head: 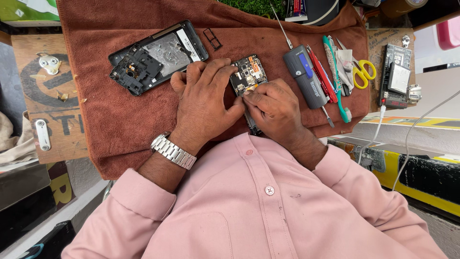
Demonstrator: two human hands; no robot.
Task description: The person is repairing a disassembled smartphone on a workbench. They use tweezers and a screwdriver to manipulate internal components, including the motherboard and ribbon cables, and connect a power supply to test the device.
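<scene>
Brown towel [120, 120] spread over a wooden board [33, 91].

On the towel: opened phone body with exposed circuit board [249, 74] at centre; detached black back cover [155, 55] far left; small SIM tray frame [212, 39] beside it; grey electric screwdriver [303, 74], red-handled tools [320, 72], teal toothbrush [335, 79] and yellow-handled scissors [363, 72] at right.

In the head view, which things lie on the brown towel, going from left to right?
Phone back cover → small card tray → left hand → opened phone → right hand → grey electric screwdriver → red tools → green toothbrush → yellow scissors.
</scene>
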